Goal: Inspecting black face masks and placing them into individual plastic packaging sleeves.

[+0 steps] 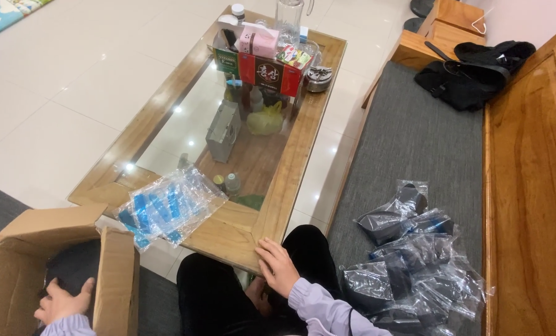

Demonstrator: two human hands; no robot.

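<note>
My left hand (61,302) reaches into an open cardboard box (117,274) at the lower left and touches dark fabric inside; whether it grips the fabric I cannot tell. My right hand (278,266) rests with fingers spread on the near wooden edge of the glass-topped coffee table (240,230), holding nothing. A pile of clear plastic bags with blue items (166,208) lies on the table's near corner, between my two hands. More clear bags holding dark items (415,261) are heaped on the grey couch cushion to my right.
A red carton (266,73), a pink tissue box (258,40), a glass pitcher (289,18) and small jars crowd the table's far end. A black bag (471,71) lies on the couch (408,137). The wooden couch back (530,186) runs along the right. White tile floor (60,93) lies left.
</note>
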